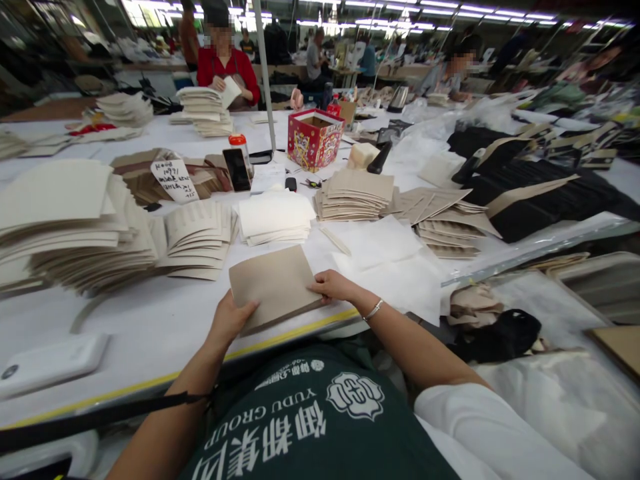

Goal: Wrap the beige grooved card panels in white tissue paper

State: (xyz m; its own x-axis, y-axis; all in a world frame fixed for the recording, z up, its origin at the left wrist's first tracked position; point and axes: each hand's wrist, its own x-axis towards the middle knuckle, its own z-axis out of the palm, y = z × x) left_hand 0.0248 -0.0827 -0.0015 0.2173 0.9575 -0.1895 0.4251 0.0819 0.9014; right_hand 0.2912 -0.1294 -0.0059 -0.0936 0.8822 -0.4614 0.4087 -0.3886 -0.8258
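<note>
A flat tan panel (274,283) lies at the table's front edge, tilted slightly toward me. My left hand (234,319) grips its left side, thumb on top and the other fingers hidden beneath. At the panel's right edge, my right hand (332,287) pinches it between thumb and fingers. Just beyond the panel sits a stack of white sheets (275,217). Behind and to the right is a pile of tan panels (355,193), with more fanned tan pieces (443,217) farther right.
Tall cream stacks (60,220) stand at the left, near a white device (53,363). A red box (314,140), a phone (237,169) and black bags (530,180) lie farther back. A person in red (227,67) holds sheets across the table.
</note>
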